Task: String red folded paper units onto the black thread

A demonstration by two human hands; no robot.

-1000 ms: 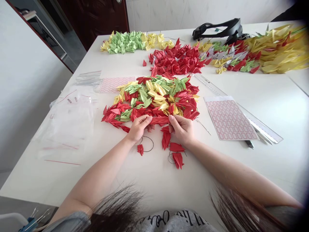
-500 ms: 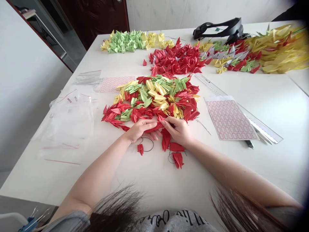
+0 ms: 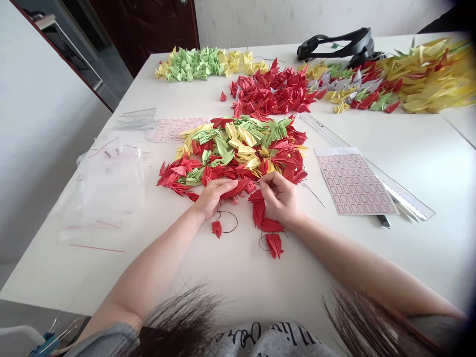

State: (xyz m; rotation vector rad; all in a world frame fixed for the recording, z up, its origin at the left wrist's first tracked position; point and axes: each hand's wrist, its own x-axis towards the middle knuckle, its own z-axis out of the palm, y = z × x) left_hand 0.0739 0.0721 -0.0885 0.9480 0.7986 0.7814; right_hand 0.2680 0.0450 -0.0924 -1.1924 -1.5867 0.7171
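At the near edge of the mixed heap of origami cranes [image 3: 230, 148], my left hand [image 3: 213, 197] curls over a red origami crane [image 3: 236, 188], its thumb and fingers closed around the paper. My right hand [image 3: 278, 199] has its thumb and fingertips pinched together at the heap's edge, though what they pinch is too small to tell. Loose red cranes [image 3: 258, 213] and loops of thin black wire [image 3: 227, 221] lie nearer me on the white table [image 3: 420, 248]. Farther off, a red pile [image 3: 271, 91] and a green-and-yellow pile [image 3: 197, 64] lie apart, with a big yellow heap [image 3: 427, 77] far right. Much of the mixed heap has yet to be handled, and a label sheet [image 3: 351, 181] lies to my right.
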